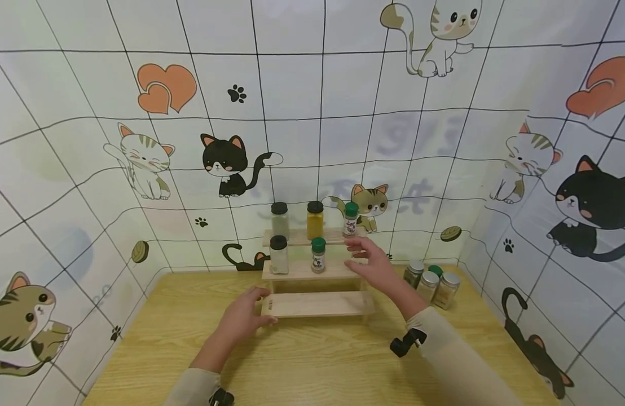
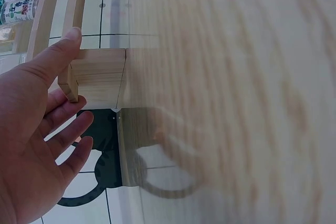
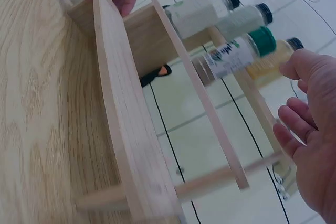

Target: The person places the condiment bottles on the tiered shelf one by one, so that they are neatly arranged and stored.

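A three-step wooden rack stands on the table. My left hand grips the left end of its lowest step, thumb above and fingertips below the board in the left wrist view. My right hand, fingers parted and holding nothing, is at the right of the upper steps. The top step bears a pale black-lidded jar, a yellow jar and a green-lidded jar. On the middle step are another black-lidded jar and a green-lidded jar; the lowest step is bare.
Several jars stand grouped on the table to the right of the rack, beyond my right forearm. Behind the rack and along both sides hangs a white sheet with grid lines and cartoon cats.
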### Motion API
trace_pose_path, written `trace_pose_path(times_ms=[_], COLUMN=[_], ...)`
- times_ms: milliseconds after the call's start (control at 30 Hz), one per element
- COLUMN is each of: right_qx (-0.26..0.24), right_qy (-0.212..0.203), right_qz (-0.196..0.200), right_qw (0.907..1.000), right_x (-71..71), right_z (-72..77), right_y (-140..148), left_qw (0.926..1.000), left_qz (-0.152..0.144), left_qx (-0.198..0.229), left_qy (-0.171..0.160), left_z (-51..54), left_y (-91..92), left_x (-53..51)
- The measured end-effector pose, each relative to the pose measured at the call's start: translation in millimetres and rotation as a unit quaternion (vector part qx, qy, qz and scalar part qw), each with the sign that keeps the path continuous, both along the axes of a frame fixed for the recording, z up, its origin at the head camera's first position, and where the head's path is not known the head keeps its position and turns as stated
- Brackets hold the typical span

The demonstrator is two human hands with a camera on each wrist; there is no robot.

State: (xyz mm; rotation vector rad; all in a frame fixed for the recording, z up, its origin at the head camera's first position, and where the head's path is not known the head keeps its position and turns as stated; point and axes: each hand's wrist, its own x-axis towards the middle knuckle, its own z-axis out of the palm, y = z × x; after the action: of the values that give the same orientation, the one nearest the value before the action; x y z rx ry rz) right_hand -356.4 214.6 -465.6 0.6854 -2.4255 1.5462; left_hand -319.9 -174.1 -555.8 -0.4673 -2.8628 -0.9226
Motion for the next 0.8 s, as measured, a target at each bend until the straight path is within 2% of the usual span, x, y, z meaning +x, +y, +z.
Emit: trace_pose_path(times_ms=[133, 367, 500, 633, 800], right_qx=[0.011, 0.049, 0.071, 0.072, 0.094], right_qy=[0.002, -0.009, 0.014, 0.032, 0.03], right_qz=[-0.035, -0.103, -0.13, -0.146, -0.165], right_qw=[0.9993, 0.9935, 0.9888, 0.9862, 0.9814], right_x=[12.6, 34.0, 38.1, 38.3, 37.9], right_z=[-0.6, 8.6, 9.3, 7.9, 3.4], right_y=[30, 80, 100, 116, 133], left_qw=[1.0, 1.0, 1.0, 1.0, 0.9999], left_qz=[-0.002, 0.003, 0.005, 0.005, 0.006], left_qx=[-0.003, -0.006, -0.003, 0.002, 0.0], left_qy=[0.003, -0.002, -0.002, -0.006, -0.008], left_z=[-0.9, 0.1, 1.3, 2.3, 1.1], left_y=[1.0, -0.4, -0.7, 0.3, 1.8], left_x=[-0.9, -0.3, 0.9, 2.1, 2.2])
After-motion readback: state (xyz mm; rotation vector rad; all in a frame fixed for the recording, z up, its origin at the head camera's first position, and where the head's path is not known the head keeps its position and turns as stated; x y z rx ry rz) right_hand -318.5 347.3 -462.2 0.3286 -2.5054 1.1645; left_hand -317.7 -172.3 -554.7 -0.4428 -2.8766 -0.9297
